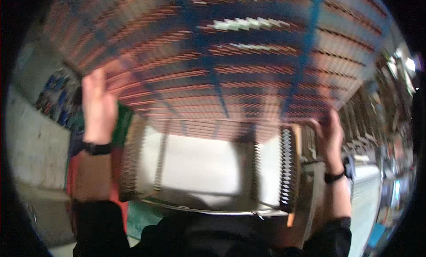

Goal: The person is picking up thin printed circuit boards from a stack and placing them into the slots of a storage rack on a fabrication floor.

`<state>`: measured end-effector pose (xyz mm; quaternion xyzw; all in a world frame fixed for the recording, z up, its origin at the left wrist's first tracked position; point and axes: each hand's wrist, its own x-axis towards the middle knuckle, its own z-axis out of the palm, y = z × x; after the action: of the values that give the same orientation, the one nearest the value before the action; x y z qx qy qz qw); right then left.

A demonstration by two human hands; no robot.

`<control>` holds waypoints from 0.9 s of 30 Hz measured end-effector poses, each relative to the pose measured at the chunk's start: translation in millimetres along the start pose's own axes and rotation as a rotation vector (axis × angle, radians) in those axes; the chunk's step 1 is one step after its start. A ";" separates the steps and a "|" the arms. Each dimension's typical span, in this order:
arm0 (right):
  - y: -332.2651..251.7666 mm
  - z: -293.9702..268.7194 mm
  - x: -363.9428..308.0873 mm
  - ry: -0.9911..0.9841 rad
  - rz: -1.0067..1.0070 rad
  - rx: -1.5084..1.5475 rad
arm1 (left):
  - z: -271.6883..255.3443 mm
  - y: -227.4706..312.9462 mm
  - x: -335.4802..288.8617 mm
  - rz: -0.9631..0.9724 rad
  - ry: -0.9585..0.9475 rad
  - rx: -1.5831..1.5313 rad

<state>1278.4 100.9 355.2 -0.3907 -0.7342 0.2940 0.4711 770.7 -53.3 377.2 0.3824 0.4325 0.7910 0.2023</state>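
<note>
A large slotted panel [248, 70] fills the upper view, tilted up in front of me. Rows of reddish-brown slots cross it, with darker blue strips running lengthwise. My left hand [100, 108] is at its left edge, fingers pointing up and held together, the thumb lying toward the panel. At the right edge my right hand [330, 135] has its fingers bent around the border. Both hands are raised and appear to hold the panel between them, though motion blur hides the exact finger contact. Dark bands circle both wrists.
Below the panel stands a frame with a bright white interior [199, 161] and toothed vertical strips [286, 168]. A thin metal rail [213, 209] runs along its near side. Green and red material lies left; a pale stack [366, 195] and cluttered shelving stand right.
</note>
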 end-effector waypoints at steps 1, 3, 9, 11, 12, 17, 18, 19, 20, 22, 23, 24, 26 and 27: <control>10.9 -8.8 -2.7 -0.008 -0.055 -0.350 | -3.1 0.2 -2.5 -0.032 -0.064 -0.034; 11.2 3.1 -6.2 -0.003 -0.029 -0.381 | -15.5 -4.6 -1.6 -0.094 0.004 -0.064; 48.3 0.5 -17.7 -0.012 -0.036 -0.261 | -22.7 -4.1 0.3 -0.095 -0.047 0.047; 47.1 6.8 -19.4 -0.015 -0.035 -0.177 | -23.0 -5.6 -0.7 -0.089 0.006 0.087; 45.8 8.1 -20.4 -0.015 -0.054 -0.215 | -19.8 -6.0 -1.5 -0.070 -0.017 0.041; 50.5 11.6 -24.2 0.000 -0.047 -0.296 | -10.8 -7.3 -4.3 -0.042 0.025 0.037; 42.3 10.0 -25.3 -0.068 0.185 -0.376 | -12.2 -5.4 -3.9 -0.066 0.049 0.049; 43.1 10.5 -26.5 -0.070 0.181 -0.372 | -13.4 -4.1 -3.5 -0.092 0.073 0.056; 46.5 11.0 -27.4 -0.032 0.138 -0.360 | -8.3 -1.3 -4.7 -0.081 0.073 0.038; 69.9 7.0 -32.6 0.050 -0.042 -0.324 | -9.0 -4.2 -4.0 -0.080 0.003 0.048; 63.8 8.9 -28.4 0.043 0.099 -0.248 | -16.6 6.1 -6.0 -0.071 -0.049 0.085; 54.5 9.1 -32.5 0.002 0.043 -0.296 | -8.8 6.7 -11.7 -0.088 0.053 0.135; 26.8 8.6 -34.2 0.150 -0.044 -0.080 | 0.7 -5.1 -8.8 0.005 0.011 0.136; 44.8 -8.6 -40.7 0.122 -0.074 -0.134 | 6.1 -4.1 -7.6 -0.023 -0.043 0.031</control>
<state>1309.8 90.3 303.9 -0.4110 -0.7362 0.2024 0.4981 780.2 -52.8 372.5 0.3974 0.4448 0.7735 0.2143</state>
